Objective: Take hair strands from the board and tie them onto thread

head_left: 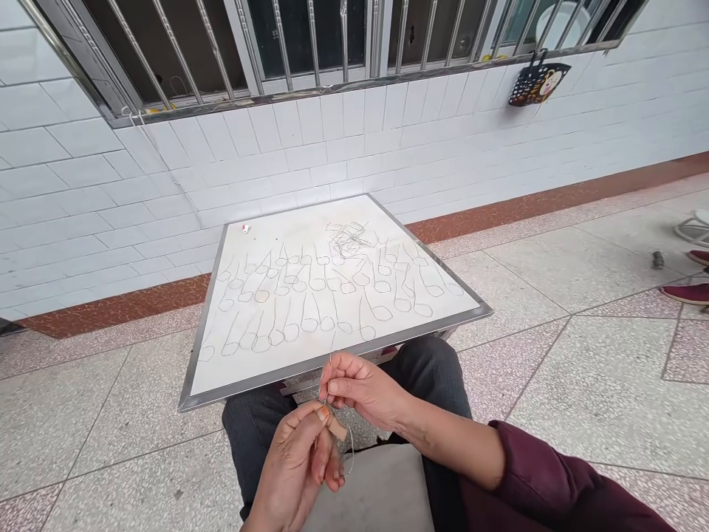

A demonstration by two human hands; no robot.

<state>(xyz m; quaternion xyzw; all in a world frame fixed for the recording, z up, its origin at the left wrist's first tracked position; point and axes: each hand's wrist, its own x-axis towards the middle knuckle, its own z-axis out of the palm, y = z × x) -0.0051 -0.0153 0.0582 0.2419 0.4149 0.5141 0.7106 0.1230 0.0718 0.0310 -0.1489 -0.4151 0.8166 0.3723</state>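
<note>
My left hand [299, 462] is closed in a pinch, low in the middle of the head view, over my lap. My right hand [360, 386] meets it from the right, thumb and fingers pinched together. Both grip a thin wire [351, 447], which curves down beside the left fingers and sticks up past the right fingertips. A tan piece [337, 428], perhaps a wrap on a finger, shows at my left index finger. On the white table [299, 222] lie several wire loops with long tails [311, 324]. Farther back is a tangled pile of wires [348, 240].
A grey metal edge [332, 357] frames the table, which stands near a tiled wall [332, 159] under barred windows. A small white object [247, 229] lies at its far left corner. A patterned bag [538, 83] hangs at right. Another person's shoe [687, 293] shows at far right.
</note>
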